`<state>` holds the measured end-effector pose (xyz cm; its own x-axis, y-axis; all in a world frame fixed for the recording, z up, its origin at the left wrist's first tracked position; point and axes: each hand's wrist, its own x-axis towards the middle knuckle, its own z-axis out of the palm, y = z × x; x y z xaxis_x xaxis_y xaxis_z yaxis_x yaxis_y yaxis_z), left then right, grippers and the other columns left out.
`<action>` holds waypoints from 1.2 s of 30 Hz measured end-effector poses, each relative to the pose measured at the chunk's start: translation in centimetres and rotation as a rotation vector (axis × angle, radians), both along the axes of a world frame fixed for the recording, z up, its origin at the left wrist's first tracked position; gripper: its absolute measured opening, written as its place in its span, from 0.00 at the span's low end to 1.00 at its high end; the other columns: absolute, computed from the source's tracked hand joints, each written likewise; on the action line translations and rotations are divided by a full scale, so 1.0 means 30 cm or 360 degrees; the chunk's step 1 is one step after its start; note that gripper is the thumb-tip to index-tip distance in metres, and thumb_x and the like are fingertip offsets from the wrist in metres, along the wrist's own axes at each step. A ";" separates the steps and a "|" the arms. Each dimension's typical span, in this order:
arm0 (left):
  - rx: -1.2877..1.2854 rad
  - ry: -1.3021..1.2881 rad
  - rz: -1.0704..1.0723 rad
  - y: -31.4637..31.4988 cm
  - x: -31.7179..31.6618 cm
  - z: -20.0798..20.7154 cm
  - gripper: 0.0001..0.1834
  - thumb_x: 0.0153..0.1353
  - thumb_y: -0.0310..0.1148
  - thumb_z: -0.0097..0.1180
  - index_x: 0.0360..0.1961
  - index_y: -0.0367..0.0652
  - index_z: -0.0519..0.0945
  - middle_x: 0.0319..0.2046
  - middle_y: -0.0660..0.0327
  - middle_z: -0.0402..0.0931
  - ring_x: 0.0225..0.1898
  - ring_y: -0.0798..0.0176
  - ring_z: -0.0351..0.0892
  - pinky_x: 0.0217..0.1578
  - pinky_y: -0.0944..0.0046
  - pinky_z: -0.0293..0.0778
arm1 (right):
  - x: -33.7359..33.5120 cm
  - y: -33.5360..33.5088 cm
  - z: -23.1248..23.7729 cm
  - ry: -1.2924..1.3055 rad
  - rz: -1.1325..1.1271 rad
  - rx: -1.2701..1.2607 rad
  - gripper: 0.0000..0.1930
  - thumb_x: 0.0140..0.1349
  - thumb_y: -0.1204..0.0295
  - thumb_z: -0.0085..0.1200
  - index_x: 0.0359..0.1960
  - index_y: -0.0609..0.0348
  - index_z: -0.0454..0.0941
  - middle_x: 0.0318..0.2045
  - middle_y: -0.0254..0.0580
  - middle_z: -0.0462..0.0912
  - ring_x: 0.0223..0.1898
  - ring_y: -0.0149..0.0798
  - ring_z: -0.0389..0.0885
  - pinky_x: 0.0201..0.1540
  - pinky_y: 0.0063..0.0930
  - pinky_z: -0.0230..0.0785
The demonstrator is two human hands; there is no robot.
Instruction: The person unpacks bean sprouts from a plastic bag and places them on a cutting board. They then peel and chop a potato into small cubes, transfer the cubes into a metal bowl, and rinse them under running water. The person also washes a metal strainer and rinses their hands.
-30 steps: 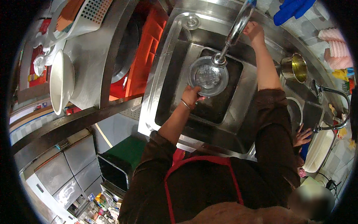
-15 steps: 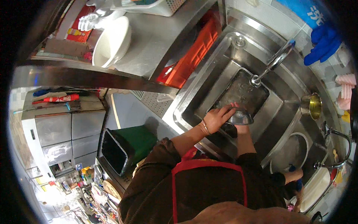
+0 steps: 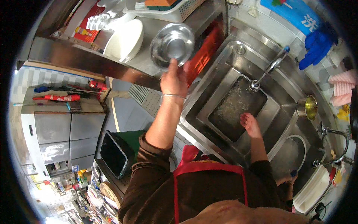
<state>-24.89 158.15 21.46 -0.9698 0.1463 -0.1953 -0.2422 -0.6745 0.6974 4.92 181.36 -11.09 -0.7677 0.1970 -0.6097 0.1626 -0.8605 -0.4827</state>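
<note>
A shiny stainless steel bowl (image 3: 172,44) is held out at the far left of the sink, by the shelf's edge. My left hand (image 3: 174,80) grips its near rim with the thumb over the inside. My right hand (image 3: 250,125) hangs over the steel sink (image 3: 203,118), holding nothing, fingers loosely curled but apart. Beneath it, a dark rectangular pan of bubbly water (image 3: 238,100) sits in the sink. A tap (image 3: 254,86) points down at the far side of that water.
A white bowl (image 3: 125,41) and a white perforated basket (image 3: 182,13) stand on the steel shelf. An orange crate (image 3: 203,58) is below it. At right are a yellowish metal pot (image 3: 308,107) and another person's hand (image 3: 287,181). A green bin (image 3: 136,143) stands at left.
My left hand has carried the steel bowl from over the sink up and left to the shelf. My right hand has let go of it and stays over the water.
</note>
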 end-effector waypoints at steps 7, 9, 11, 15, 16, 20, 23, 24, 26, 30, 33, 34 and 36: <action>0.0087 0.0083 0.0138 0.001 -0.097 -0.022 0.10 0.68 0.27 0.57 0.42 0.27 0.77 0.47 0.48 0.81 0.53 0.50 0.81 0.60 0.57 0.78 | 0.011 0.102 0.011 -0.0013 -0.0143 0.0218 0.17 0.70 0.59 0.52 0.53 0.56 0.78 0.50 0.39 0.83 0.52 0.38 0.80 0.56 0.36 0.72; 0.0114 -0.0046 0.0225 0.008 -0.109 -0.023 0.12 0.71 0.27 0.48 0.42 0.22 0.74 0.49 0.40 0.78 0.62 0.45 0.74 0.67 0.54 0.71 | 0.002 0.156 0.057 -0.0090 -0.0241 0.0289 0.17 0.69 0.60 0.53 0.54 0.56 0.78 0.51 0.39 0.83 0.52 0.38 0.81 0.56 0.36 0.72; 0.0114 0.0022 0.0257 0.012 -0.102 -0.029 0.17 0.73 0.32 0.44 0.42 0.21 0.73 0.49 0.38 0.77 0.63 0.42 0.72 0.69 0.51 0.68 | -0.023 0.217 0.109 -0.0230 -0.0392 0.0461 0.16 0.69 0.63 0.55 0.54 0.57 0.78 0.51 0.39 0.83 0.51 0.37 0.81 0.53 0.33 0.74; 0.0025 0.0060 -0.0082 0.037 0.006 -0.127 0.19 0.70 0.37 0.49 0.45 0.26 0.75 0.50 0.42 0.78 0.61 0.47 0.74 0.66 0.50 0.69 | -0.153 0.395 0.239 -0.0498 -0.0621 0.1463 0.14 0.69 0.68 0.57 0.54 0.56 0.78 0.51 0.40 0.82 0.50 0.34 0.82 0.45 0.24 0.76; -0.0056 0.0036 -0.0257 0.069 0.051 -0.189 0.18 0.70 0.37 0.50 0.47 0.28 0.76 0.50 0.44 0.78 0.61 0.48 0.74 0.65 0.51 0.70 | -0.206 0.446 0.281 -0.0480 -0.0654 0.1925 0.14 0.68 0.70 0.55 0.54 0.56 0.78 0.49 0.42 0.82 0.49 0.39 0.82 0.46 0.30 0.75; -0.0111 -0.0664 -0.0966 0.273 0.197 -0.509 0.21 0.66 0.38 0.55 0.56 0.37 0.77 0.57 0.49 0.78 0.61 0.49 0.75 0.63 0.50 0.70 | -0.451 0.666 0.430 -0.0304 -0.0823 0.3346 0.19 0.64 0.76 0.50 0.57 0.58 0.75 0.59 0.51 0.76 0.60 0.54 0.75 0.61 0.42 0.70; -0.0073 -0.0833 -0.1097 0.454 0.244 -0.719 0.23 0.69 0.35 0.53 0.62 0.36 0.71 0.61 0.49 0.74 0.62 0.50 0.73 0.66 0.47 0.67 | -0.526 0.740 0.479 -0.0457 -0.0450 0.3638 0.19 0.64 0.74 0.51 0.58 0.58 0.75 0.59 0.49 0.76 0.58 0.55 0.75 0.60 0.43 0.71; -0.0024 -0.0862 -0.1149 0.508 0.250 -0.772 0.22 0.70 0.34 0.52 0.62 0.36 0.70 0.60 0.49 0.74 0.62 0.51 0.73 0.66 0.47 0.67 | -0.524 0.746 0.483 -0.0617 -0.0276 0.3576 0.19 0.64 0.73 0.51 0.58 0.58 0.75 0.58 0.49 0.77 0.58 0.54 0.75 0.60 0.43 0.71; 0.0057 -0.0864 -0.1175 0.619 0.256 -0.849 0.20 0.73 0.37 0.48 0.59 0.36 0.72 0.57 0.52 0.76 0.59 0.53 0.74 0.64 0.48 0.68 | -0.495 0.741 0.485 -0.0752 -0.0082 0.3498 0.19 0.64 0.73 0.51 0.58 0.57 0.75 0.58 0.48 0.77 0.58 0.54 0.75 0.59 0.43 0.72; 0.0161 -0.0789 -0.1271 0.741 0.244 -0.928 0.14 0.71 0.34 0.50 0.51 0.36 0.76 0.51 0.53 0.79 0.54 0.54 0.78 0.64 0.49 0.70 | -0.418 0.713 0.488 -0.0746 -0.0047 0.3420 0.17 0.66 0.73 0.50 0.56 0.56 0.76 0.56 0.46 0.77 0.55 0.53 0.77 0.57 0.43 0.73; 0.0540 -0.0937 -0.1399 0.792 0.228 -0.980 0.07 0.64 0.26 0.58 0.42 0.38 0.79 0.45 0.58 0.82 0.50 0.57 0.81 0.60 0.50 0.74 | -0.379 0.688 0.461 -0.0545 -0.0397 0.3481 0.15 0.67 0.72 0.52 0.54 0.56 0.78 0.55 0.44 0.79 0.53 0.50 0.80 0.54 0.41 0.74; 0.0748 -0.1019 -0.1487 0.801 0.218 -0.998 0.07 0.62 0.25 0.59 0.41 0.39 0.79 0.44 0.58 0.83 0.49 0.57 0.81 0.59 0.50 0.74 | -0.369 0.677 0.439 -0.0437 -0.0569 0.3506 0.14 0.67 0.72 0.52 0.54 0.56 0.78 0.55 0.43 0.80 0.52 0.48 0.81 0.54 0.40 0.75; 0.0752 -0.1084 -0.1525 0.796 0.216 -1.036 0.06 0.62 0.27 0.58 0.41 0.40 0.80 0.44 0.59 0.83 0.49 0.57 0.81 0.57 0.52 0.74 | -0.341 0.599 0.347 -0.0431 -0.0753 0.2504 0.14 0.68 0.70 0.52 0.52 0.57 0.79 0.53 0.42 0.82 0.52 0.44 0.81 0.53 0.36 0.75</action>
